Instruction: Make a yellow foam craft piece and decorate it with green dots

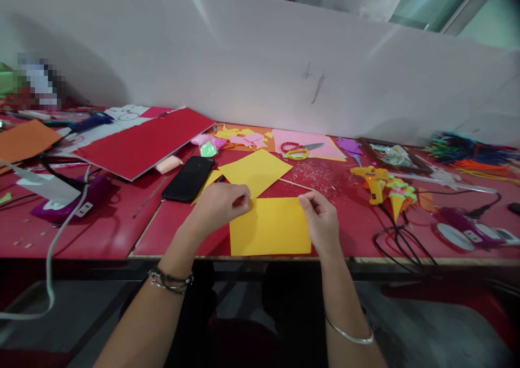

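Observation:
A yellow sheet of paper (270,230) is held up near the table's front edge. My right hand (323,221) pinches its upper right corner between thumb and fingers. At the upper left corner, my left hand (221,205) is closed with its fingertips on the sheet. A small dark tip (221,179), perhaps of a pen, shows behind the left hand; whether that hand holds it I cannot tell. Just beyond lies another yellow sheet (255,173), flat on the red table. A black phone (189,179) rests left of it.
Red-and-yellow handled scissors (298,151) lie on pink paper (280,136) at the back. On the right are a yellow glue gun (374,184), a small paper cone (397,202), black cables and a purple power strip (467,230). A large red board (150,140) leans at left.

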Available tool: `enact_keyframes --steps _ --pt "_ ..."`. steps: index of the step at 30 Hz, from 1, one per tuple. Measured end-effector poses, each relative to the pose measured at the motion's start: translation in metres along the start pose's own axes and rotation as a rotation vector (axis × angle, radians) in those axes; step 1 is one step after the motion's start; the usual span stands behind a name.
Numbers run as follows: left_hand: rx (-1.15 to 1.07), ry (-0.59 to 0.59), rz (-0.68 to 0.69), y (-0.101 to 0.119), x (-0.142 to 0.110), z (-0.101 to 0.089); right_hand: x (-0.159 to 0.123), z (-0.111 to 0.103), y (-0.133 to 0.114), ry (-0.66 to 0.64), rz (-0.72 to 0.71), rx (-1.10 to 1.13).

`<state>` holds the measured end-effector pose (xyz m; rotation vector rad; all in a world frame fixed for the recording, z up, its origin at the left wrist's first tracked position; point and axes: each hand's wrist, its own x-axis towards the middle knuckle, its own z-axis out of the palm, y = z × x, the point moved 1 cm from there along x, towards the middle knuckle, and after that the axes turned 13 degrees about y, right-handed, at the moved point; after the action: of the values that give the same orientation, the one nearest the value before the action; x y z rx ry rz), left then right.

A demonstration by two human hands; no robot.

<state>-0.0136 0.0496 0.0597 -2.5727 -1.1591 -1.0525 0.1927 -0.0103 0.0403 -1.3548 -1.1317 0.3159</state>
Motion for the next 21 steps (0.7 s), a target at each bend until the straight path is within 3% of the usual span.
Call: enact_keyframes --steps 3,5,8,11,14,16,21 --pt "0.008 -0.079 -0.091 -0.013 0.000 -0.006 0.003 -0.004 0.002 0.035 -0.011 -0.012" --pt "0.073 -0.070 -0.141 -0.021 -0.001 -0.009 0.003 -0.007 0.002 0.053 -0.015 -0.035" --pt "0.155 0.056 -0.221 -0.030 -0.002 -0.011 0.004 -0.009 0.003 0.093 -0.015 -0.066" --pt "-0.043 0.167 -0.212 -0.026 -0.001 -0.010 0.003 -0.008 0.002 0.072 -0.017 -0.060" --pt "-0.328 0.062 -0.132 -0.012 0.002 -0.005 0.001 -0.005 0.000 0.033 -0.013 -0.025" --pt "-0.379 -0.040 -0.123 -0.006 0.002 -0.003 0.001 -0.003 0.001 0.035 0.003 -0.002" --pt "-0.413 -0.119 -0.257 -0.005 0.000 0.000 0.003 -0.002 0.007 -0.006 -0.012 -0.059"
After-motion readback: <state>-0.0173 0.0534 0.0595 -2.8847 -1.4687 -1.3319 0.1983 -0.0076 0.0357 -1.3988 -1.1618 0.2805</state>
